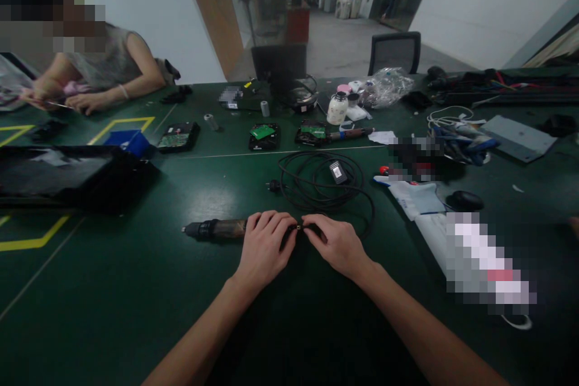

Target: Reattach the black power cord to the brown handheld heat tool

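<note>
An electric screwdriver (215, 229) lies flat on the green table (136, 301), its tip pointing left. My left hand (265, 244) is closed around its rear end. My right hand (337, 244) pinches the black cable plug (310, 228) right against that end, fingers pressed together. The small metal connector (298, 227) shows between the two hands. The black power cable (323, 184) lies coiled just behind my hands, with a small adapter box (338, 172) on it.
Several circuit boards (263, 136) lie further back, with a soldering iron (350, 132), a white bottle (337, 110) and a blue bin (129, 142). A black tray (67, 178) sits left. Another person (104, 72) works at the far left. Tools and cables (456, 145) crowd the right.
</note>
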Demonstrator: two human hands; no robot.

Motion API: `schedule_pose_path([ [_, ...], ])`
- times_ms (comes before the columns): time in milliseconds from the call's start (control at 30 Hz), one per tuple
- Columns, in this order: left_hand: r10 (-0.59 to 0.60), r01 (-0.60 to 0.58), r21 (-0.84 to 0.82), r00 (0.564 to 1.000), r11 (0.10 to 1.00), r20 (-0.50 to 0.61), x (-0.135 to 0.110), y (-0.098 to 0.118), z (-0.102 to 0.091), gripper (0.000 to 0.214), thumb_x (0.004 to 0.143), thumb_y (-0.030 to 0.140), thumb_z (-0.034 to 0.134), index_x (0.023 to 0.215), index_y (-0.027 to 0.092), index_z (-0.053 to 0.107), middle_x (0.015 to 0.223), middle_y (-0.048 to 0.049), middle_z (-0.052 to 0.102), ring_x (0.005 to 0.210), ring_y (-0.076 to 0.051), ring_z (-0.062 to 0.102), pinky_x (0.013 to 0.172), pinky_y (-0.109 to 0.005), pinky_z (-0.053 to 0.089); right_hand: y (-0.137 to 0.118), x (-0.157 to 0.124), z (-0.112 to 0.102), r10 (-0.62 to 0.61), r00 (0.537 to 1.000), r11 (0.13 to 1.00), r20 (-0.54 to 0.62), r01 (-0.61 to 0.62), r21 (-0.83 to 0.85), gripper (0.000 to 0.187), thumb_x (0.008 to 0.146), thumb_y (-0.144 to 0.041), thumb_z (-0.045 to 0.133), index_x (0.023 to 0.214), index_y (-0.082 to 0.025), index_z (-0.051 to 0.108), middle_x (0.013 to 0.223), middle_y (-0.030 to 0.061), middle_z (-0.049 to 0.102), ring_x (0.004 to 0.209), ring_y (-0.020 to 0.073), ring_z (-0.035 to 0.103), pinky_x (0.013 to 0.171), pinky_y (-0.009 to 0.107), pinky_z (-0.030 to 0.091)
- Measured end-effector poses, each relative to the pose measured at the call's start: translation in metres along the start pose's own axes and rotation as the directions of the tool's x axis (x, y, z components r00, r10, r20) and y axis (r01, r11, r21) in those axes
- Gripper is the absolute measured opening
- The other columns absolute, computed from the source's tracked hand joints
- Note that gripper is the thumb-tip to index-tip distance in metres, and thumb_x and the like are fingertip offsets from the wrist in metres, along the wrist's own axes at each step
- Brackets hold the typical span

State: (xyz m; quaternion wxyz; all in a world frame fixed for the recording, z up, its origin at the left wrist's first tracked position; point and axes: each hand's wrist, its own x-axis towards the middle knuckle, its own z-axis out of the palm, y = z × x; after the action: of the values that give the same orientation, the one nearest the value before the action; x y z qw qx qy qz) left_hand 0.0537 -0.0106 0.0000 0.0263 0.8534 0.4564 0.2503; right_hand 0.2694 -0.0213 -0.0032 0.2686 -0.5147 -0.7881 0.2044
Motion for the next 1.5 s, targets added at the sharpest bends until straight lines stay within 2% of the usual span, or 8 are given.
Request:
schedule_pose_path([
  [167, 0.004, -0.004, -0.001, 1.0, 1.0, -0.009, -0.0005, -0.0009, 0.002, 0.019, 0.099, 0.027, 0.061, 0.116, 0.028, 0.069, 0.123, -0.0031, 0.073, 0.118, -0.027, 0.061, 0.102, -0.049, 0.041, -0.0013, 0.0002, -0.0013, -0.021, 1.0, 1.0, 0.007, 0.021, 0.013, 0.02, 0.106, -0.026, 0.057, 0.124, -0.027, 0.064, 0.124, 0.0022, 0.074, 0.109, 0.0215, 0.073, 0.095, 0.034, 0.056],
  [333, -0.002, 0.002, -0.015, 1.0, 1.0, -0.001, -0.001, -0.0001, 0.0017, 0.021, 0.1, 0.026, 0.06, 0.119, 0.027, 0.068, 0.124, -0.0044, 0.073, 0.119, -0.028, 0.06, 0.103, -0.05, 0.039, -0.0031, 0.0008, -0.0019, -0.029, 1.0, 1.0, 0.005, 0.029, -0.003, 0.019, 0.106, -0.025, 0.056, 0.123, -0.027, 0.064, 0.123, 0.0022, 0.074, 0.108, 0.0212, 0.073, 0.093, 0.033, 0.056],
  [533, -0.003, 0.002, -0.008, 1.0, 1.0, -0.009, -0.0006, -0.0001, 0.0023, 0.016, 0.1, 0.028, 0.06, 0.115, 0.026, 0.067, 0.121, -0.0047, 0.074, 0.116, -0.027, 0.061, 0.102, -0.05, 0.039, -0.005, 0.002, -0.0035, -0.053, 0.999, 0.998, -0.001, 0.053, -0.031, 0.017, 0.106, -0.025, 0.055, 0.119, -0.027, 0.066, 0.119, 0.0022, 0.076, 0.102, 0.0206, 0.074, 0.084, 0.031, 0.056],
  [1033, -0.004, 0.004, 0.012, 1.0, 1.0, 0.008, -0.0006, 0.0001, 0.001, 0.015, 0.101, 0.029, 0.06, 0.114, 0.026, 0.067, 0.122, -0.0037, 0.073, 0.117, -0.027, 0.061, 0.101, -0.049, 0.039, -0.0046, 0.0023, -0.0031, -0.041, 0.999, 0.999, 0.017, 0.041, -0.012, 0.015, 0.106, -0.025, 0.056, 0.118, -0.026, 0.064, 0.117, 0.0023, 0.075, 0.102, 0.0205, 0.073, 0.087, 0.03, 0.055],
  [1233, 0.012, -0.012, -0.003, 1.0, 1.0, 0.017, -0.0005, 0.001, -0.0009, 0.022, 0.1, 0.024, 0.059, 0.119, 0.029, 0.068, 0.125, -0.0038, 0.072, 0.12, -0.028, 0.06, 0.102, -0.05, 0.039, -0.0049, 0.0019, -0.0032, -0.041, 0.999, 0.999, 0.011, 0.041, -0.026, 0.014, 0.106, -0.025, 0.055, 0.117, -0.027, 0.064, 0.116, 0.0019, 0.075, 0.1, 0.0202, 0.074, 0.083, 0.03, 0.054],
  [1500, 0.004, -0.004, 0.009, 1.0, 1.0, 0.009, -0.0006, -0.0002, 0.0004, 0.016, 0.101, 0.028, 0.06, 0.115, 0.027, 0.068, 0.122, -0.0043, 0.073, 0.118, -0.028, 0.061, 0.102, -0.05, 0.04, -0.0055, 0.0023, -0.0039, -0.045, 0.999, 0.999, 0.004, 0.045, -0.027, 0.015, 0.106, -0.026, 0.055, 0.118, -0.027, 0.064, 0.115, 0.0016, 0.076, 0.099, 0.0203, 0.074, 0.083, 0.03, 0.054],
])
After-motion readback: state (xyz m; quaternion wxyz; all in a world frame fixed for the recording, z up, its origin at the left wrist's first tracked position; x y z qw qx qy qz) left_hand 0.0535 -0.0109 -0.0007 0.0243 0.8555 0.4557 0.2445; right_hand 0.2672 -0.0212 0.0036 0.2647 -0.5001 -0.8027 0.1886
